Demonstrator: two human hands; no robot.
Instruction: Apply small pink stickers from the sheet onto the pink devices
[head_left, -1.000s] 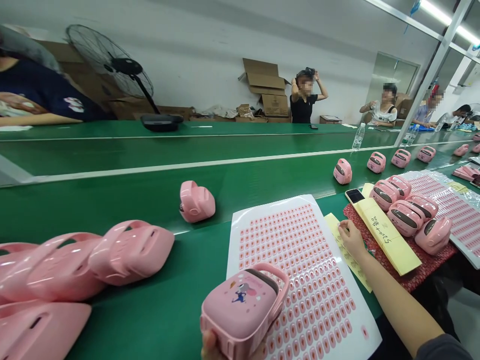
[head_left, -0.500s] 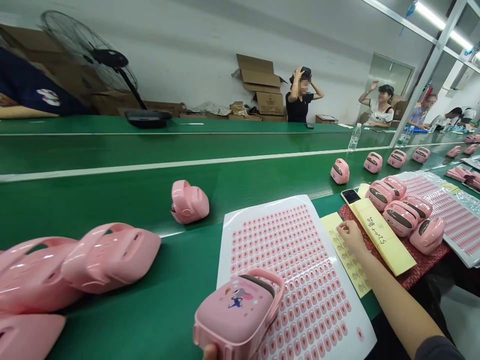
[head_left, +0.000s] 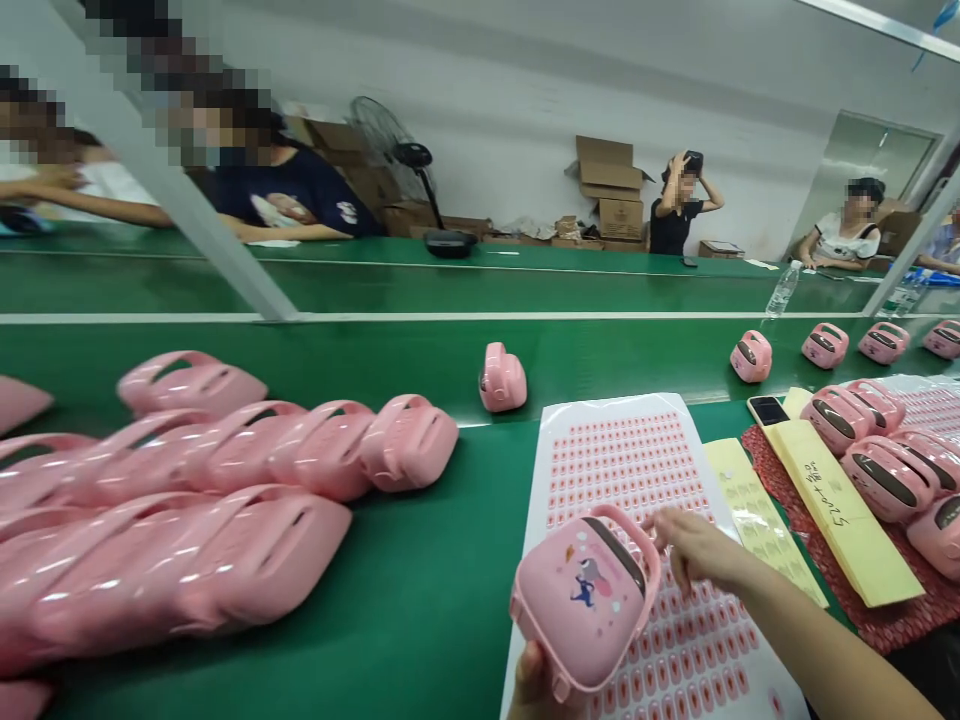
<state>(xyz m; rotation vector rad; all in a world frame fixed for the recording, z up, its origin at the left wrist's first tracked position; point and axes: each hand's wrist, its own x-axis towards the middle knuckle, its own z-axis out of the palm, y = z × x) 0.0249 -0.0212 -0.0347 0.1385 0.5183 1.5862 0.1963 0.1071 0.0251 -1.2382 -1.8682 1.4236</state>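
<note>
My left hand (head_left: pixel 534 686) grips a pink toy case (head_left: pixel 586 596) from below; the case has a handle and a cartoon figure printed on its side. It hovers above a white sticker sheet (head_left: pixel 637 470) covered with small pink labels. My right hand (head_left: pixel 694 550) reaches in from the right, fingers loosely curled, right beside the case's handle and just over the sheet. It is too blurred to see whether a sticker sits on a fingertip.
Rows of nested pink shells (head_left: pixel 225 490) lie at left on the green bench. Pink cases (head_left: pixel 502 378) ride the conveyor belt (head_left: pixel 375 350). At right are yellow label strips (head_left: pixel 757 515), a phone (head_left: pixel 768 410) and finished cases (head_left: pixel 885 470) on a red mat. Other people sit across the line.
My right hand left the yellow label strip and moved left to the case's handle. My view swung left, showing more pink shells. The lone case on the belt drifted along.
</note>
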